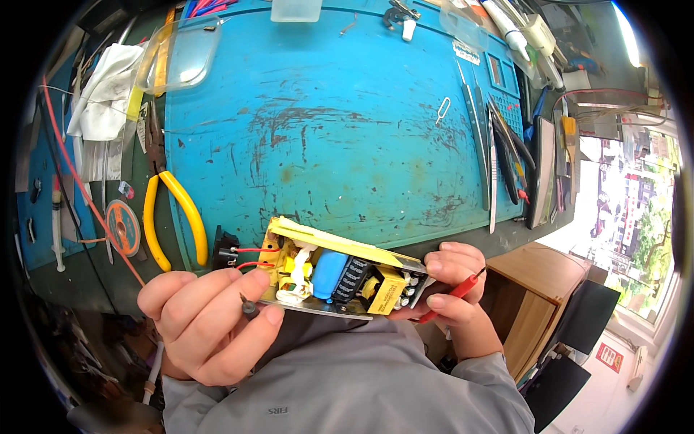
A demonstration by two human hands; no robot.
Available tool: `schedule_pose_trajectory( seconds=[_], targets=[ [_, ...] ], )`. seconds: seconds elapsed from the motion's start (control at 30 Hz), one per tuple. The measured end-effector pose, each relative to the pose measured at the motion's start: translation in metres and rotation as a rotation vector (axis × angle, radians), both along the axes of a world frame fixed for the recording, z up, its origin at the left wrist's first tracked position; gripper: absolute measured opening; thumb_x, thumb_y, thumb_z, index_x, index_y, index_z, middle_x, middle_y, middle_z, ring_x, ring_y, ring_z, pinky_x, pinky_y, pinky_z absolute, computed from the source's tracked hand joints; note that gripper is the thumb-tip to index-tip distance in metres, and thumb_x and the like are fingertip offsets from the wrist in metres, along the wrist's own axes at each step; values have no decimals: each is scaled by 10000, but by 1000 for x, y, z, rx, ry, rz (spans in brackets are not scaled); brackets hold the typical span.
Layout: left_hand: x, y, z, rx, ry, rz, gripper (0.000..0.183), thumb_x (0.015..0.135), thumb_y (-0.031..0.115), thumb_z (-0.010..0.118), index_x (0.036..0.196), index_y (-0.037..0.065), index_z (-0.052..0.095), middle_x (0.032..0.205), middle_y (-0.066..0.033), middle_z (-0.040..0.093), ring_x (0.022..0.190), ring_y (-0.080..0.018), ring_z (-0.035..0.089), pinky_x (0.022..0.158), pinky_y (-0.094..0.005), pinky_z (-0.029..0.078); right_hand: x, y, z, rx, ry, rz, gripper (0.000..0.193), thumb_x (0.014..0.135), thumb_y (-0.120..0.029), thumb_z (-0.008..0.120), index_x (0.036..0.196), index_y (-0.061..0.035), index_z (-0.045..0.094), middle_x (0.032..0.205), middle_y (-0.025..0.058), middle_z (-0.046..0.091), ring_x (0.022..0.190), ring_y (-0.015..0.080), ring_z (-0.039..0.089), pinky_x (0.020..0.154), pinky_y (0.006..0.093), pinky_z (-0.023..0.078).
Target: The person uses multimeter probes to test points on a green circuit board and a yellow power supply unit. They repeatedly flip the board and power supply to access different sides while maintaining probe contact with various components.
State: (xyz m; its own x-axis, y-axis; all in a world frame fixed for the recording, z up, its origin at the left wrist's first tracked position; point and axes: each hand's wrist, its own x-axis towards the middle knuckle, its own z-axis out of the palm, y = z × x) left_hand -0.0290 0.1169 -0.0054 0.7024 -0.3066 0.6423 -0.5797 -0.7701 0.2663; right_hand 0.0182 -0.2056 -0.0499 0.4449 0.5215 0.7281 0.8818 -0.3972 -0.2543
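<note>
Holding: your right hand [463,315] gripped the circuit unit [330,275] and red probe [463,288]; your left hand [213,318] pinched the black probe [249,309]. Place: blue mat [325,166], near edge. Hazard: slackened fingers could have let tips bridge contacts.

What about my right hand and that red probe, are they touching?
Touching. The head view shows the red probe gripped in your right hand, with no gap between its barrel and the skin.
</note>
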Motion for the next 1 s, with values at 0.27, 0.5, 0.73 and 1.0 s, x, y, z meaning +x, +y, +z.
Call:
schedule_pose_trajectory(
  seconds=[0.27,0.5,0.73,1.0],
  targets=[
    [-11,0,11,3,169,-4,386,835,156,793,1164,168,590,1122,-57,737,924,-220,674,856,-409,438,-1,-1,2,-9,-1,-1,569,834,-513,845,1233,-215,568,1083,66,693,844,176,695,821,372,605],
    [-2,-3,1,-15,11,24,178,930,167,701,1097,210,656,1007,5,763,845,-139,655,774,-315,402,-2,2,4,8,6,-26,556,842,-521,835,1226,-218,571,1079,68,697,861,178,695,827,378,606],
    [0,-3,-2,-28,-17,15,199,912,152,725,1090,213,661,1011,7,764,851,-134,652,764,-309,407,-3,0,6,-17,26,-26,567,825,-522,849,1212,-229,555,1081,63,689,860,178,695,821,376,604],
    [0,0,1,-54,-3,-16,194,895,160,738,1066,214,666,1007,9,760,848,-125,640,765,-303,402,-2,-1,7,-23,34,-4,623,798,-493,880,1228,-223,518,1122,65,669,858,176,690,828,366,595]
  ],
)
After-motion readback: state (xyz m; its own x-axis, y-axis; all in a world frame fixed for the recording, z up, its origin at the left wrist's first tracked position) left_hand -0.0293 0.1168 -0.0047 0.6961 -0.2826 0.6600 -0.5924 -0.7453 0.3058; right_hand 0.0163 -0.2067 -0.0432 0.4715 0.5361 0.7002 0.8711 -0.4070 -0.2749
